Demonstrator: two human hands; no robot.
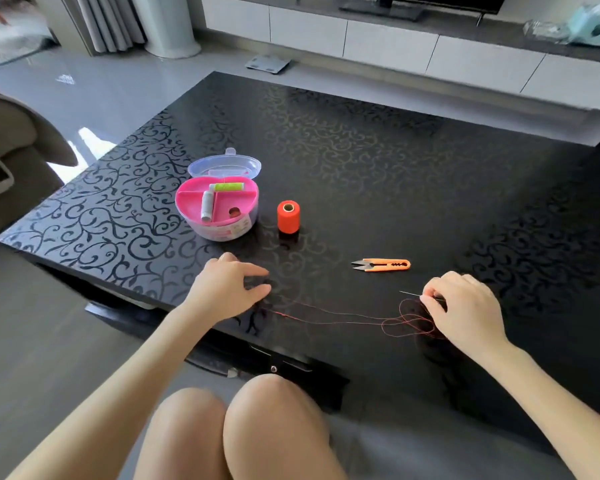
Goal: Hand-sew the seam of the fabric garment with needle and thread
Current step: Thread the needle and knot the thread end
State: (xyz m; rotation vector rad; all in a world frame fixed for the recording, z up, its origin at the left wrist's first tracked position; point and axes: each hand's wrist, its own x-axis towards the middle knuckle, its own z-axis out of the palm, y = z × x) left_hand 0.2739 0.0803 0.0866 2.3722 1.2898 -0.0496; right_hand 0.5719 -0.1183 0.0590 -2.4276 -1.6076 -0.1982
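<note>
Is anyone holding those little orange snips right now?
No, the orange thread snips lie on the black table, apart from the left hand and the right hand.

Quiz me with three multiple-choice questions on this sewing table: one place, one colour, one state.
1. Where is the red-orange spool? A) on the floor B) upright on the table beside the pink box C) inside that box
2. Handles of the snips are: A) blue B) orange C) white
3. The right hand is: A) flat on the table B) gripping the snips C) pinching the needle
Answers: B, it stands apart from the box; B, both handles show orange; C, fingertips close on the threaded needle.
</note>
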